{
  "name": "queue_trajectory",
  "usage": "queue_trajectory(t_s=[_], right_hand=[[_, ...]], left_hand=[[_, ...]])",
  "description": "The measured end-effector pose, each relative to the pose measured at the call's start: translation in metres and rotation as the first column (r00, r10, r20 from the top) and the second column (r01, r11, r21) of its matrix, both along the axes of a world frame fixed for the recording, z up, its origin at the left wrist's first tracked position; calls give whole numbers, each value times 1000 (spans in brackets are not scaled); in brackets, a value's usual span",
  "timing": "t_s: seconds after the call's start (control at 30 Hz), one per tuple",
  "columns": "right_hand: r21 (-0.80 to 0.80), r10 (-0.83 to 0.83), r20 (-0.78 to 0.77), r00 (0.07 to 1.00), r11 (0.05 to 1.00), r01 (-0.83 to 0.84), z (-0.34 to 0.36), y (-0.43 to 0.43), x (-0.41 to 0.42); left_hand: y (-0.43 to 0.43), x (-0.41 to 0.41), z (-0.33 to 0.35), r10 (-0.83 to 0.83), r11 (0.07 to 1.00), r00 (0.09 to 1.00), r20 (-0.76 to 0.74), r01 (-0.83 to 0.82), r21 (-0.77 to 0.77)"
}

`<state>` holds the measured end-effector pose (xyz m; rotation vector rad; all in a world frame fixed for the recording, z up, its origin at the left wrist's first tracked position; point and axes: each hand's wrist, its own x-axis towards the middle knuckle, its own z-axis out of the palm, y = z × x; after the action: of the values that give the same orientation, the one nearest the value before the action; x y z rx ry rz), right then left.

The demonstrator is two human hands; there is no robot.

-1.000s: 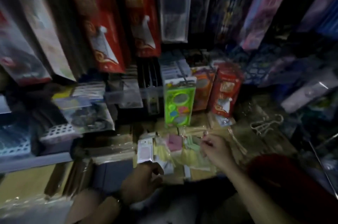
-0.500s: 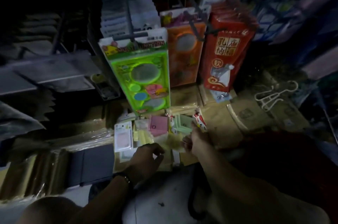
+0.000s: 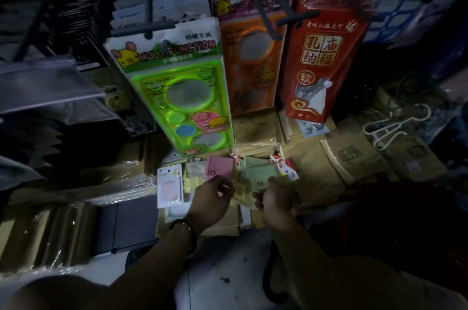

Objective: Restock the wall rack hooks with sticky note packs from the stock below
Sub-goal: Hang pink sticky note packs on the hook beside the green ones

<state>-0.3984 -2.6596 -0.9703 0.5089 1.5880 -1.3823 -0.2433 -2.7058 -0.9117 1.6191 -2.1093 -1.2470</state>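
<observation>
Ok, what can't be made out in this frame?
Head view, the only one:
- Left hand: its curled fingers cover the pink pack's lower edge, so the grip is unclear.
- Right hand: its back hides the fingers over the green pack.
- Print on those packs: small and blurred.
- Hook roots: lost in darkness at the top edge.
- Goods at far left: too dark to name.

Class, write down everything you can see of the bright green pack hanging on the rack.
The green pack is flat, sealed in glossy clear plastic, and hangs frontmost on a dark hook, tilted, its foot swung rightward. Its white header shows a yellow cartoon animal and the word MULTIFUNCTION. Below sits a neon green template with round openings, a blue disc and a pink sticker.
</observation>
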Motion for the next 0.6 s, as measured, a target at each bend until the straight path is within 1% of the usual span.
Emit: queue_trajectory(t_s=[0.03, 0.07, 0.1, 0.13, 0.17, 0.2, 0.23, 0.27, 0.3, 0.33, 0.37, 0.4, 0.43, 0.47, 0.5, 0.6], right_hand=[[-15, 67, -84, 994, 998, -68, 11, 3, 5], [-41, 161, -154, 975, 985, -169, 23, 5, 10], [-78, 285, -211, 935, 949, -306, 34, 7, 15], [-138, 410, -250, 877, 881, -452, 45, 9, 20], [-170, 524, -301, 797, 792, -586, 52, 11, 24], [-136, 606, -372, 703, 714, -687, 53, 12, 26], [-9, 661, -464, 589, 662, -750, 52, 10, 29], [171, 684, -579, 443, 633, -755, 47, 7, 31], [367, 702, -664, 259, 608, -704, 40, 3, 34], [521, 720, -691, 67, 561, -643, 33, -1, 37], [634, 733, -672, -107, 494, -595, 26, -6, 42], [694, 718, -654, -237, 446, -565, 16, -12, 47], [726, 700, -637, -322, 405, -556, 10, -18, 52], [739, 678, -631, -376, 379, -557, 0, -24, 58], [753, 671, -621, -405, 369, -544, -1, -29, 65], [811, 720, -553, -419, 349, -469, 0, -33, 79]], left_hand=[[-3, -1, 4, 113, 988, 988, -105, -101, 118], [-4, -1, 7, 235, 943, 952, -198, -174, 282], [-5, 0, 11, 331, 882, 907, -261, -199, 427], [-4, 4, 16, 378, 838, 874, -306, -182, 515], [-3, 9, 17, 391, 817, 855, -339, -153, 556], [-2, 17, 17, 411, 808, 835, -365, -149, 570], [-1, 28, 14, 455, 801, 805, -381, -184, 570], [-2, 39, 11, 516, 789, 767, -381, -251, 561], [-5, 50, 7, 576, 768, 733, -362, -333, 547], [-7, 61, 4, 624, 742, 704, -338, -400, 538], [-10, 71, 2, 663, 717, 677, -320, -449, 534], [-11, 80, 1, 700, 687, 644, -308, -490, 537], [-12, 88, 1, 730, 660, 612, -303, -518, 544], [-13, 96, 1, 748, 643, 592, -299, -534, 549], [-14, 104, 0, 755, 637, 585, -298, -542, 548], [-12, 120, 0, 739, 652, 601, -305, -523, 549]])
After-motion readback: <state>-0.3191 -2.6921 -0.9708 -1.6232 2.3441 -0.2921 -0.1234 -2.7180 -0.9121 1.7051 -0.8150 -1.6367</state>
